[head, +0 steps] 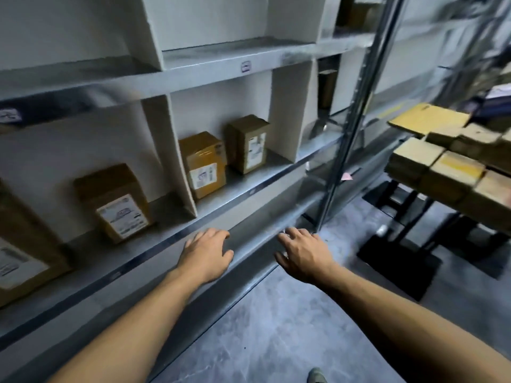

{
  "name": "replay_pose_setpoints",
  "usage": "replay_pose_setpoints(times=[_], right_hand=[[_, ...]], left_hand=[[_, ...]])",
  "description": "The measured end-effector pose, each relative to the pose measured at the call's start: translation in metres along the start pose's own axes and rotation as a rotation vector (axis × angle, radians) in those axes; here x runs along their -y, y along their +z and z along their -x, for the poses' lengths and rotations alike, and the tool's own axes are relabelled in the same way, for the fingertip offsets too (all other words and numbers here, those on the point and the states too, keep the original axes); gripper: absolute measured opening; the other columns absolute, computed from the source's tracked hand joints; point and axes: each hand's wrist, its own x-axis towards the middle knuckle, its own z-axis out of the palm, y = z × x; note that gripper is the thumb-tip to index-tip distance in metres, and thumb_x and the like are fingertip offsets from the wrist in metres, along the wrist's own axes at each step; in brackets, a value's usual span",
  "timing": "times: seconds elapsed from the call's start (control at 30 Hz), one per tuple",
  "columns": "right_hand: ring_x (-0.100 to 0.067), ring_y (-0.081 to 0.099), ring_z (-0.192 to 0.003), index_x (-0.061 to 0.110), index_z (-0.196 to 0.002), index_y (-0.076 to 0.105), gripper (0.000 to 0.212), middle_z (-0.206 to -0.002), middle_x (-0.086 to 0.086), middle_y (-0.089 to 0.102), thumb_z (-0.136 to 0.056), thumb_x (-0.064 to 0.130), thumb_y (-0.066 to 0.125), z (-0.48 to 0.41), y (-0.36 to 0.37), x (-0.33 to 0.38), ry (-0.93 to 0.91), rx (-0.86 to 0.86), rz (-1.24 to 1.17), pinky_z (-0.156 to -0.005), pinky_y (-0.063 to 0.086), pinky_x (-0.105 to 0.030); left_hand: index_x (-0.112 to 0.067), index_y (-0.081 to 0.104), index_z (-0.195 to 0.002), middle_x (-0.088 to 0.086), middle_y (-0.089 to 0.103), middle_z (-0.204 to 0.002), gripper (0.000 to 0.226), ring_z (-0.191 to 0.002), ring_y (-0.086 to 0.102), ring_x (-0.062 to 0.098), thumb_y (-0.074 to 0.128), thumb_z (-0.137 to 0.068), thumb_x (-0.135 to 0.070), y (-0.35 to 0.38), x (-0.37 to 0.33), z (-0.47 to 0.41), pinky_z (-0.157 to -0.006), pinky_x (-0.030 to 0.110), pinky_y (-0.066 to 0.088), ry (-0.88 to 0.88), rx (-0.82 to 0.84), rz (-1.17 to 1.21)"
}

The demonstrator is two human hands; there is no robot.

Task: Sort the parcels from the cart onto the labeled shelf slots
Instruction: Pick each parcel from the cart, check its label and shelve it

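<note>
shelf (249, 189): grey metal, white dividers (177, 158) | left slot: large box (16, 244), smaller box (116, 203), apart | middle slot: tan box (204, 164) just beside brown box (249, 143), both upright, labelled | cart (401, 258): parcels (453, 172) packed close

Left forearm (132, 322) and right forearm (401, 313) bare up to the near edge; left hand (206, 255) and right hand (304, 252) bare too; grey-green shoe toe (317, 375), near right.

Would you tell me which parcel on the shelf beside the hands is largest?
The parcel at the far left, cut off by the picture's edge; it is taller and wider than all the others.
</note>
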Motion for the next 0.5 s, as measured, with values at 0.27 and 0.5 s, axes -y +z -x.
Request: replay_pose_setpoints(times=[0.27,0.5], right_hand=[[-0.031,0.059,-0.103,0.021,-0.116,0.051,0.053,-0.114,-0.003,0.056,-0.091,0.058,0.022,0.069,-0.013,-0.155,0.258,-0.061,0.058,-0.075,0.045,-0.038],[-0.033,0.061,-0.098,0.02,-0.113,0.054,0.041,-0.111,-0.006,0.058,-0.094,0.052,0.038,0.14,-0.033,-0.308,0.455,-0.094,0.138,-0.068,0.044,-0.038]], left_hand=[[-0.03,0.044,-0.136,-0.003,0.048,-0.137,0.044,-0.127,0.044,0.022,0.047,-0.093,-0.042,0.021,-0.169,-0.077,-0.104,0.036,0.033,0.297,0.024,-0.029],[-0.029,0.046,-0.134,-0.001,0.05,-0.133,0.045,-0.122,0.046,0.025,0.048,-0.092,-0.044,0.052,-0.346,-0.129,-0.1,0.038,0.036,0.515,0.021,-0.022]])
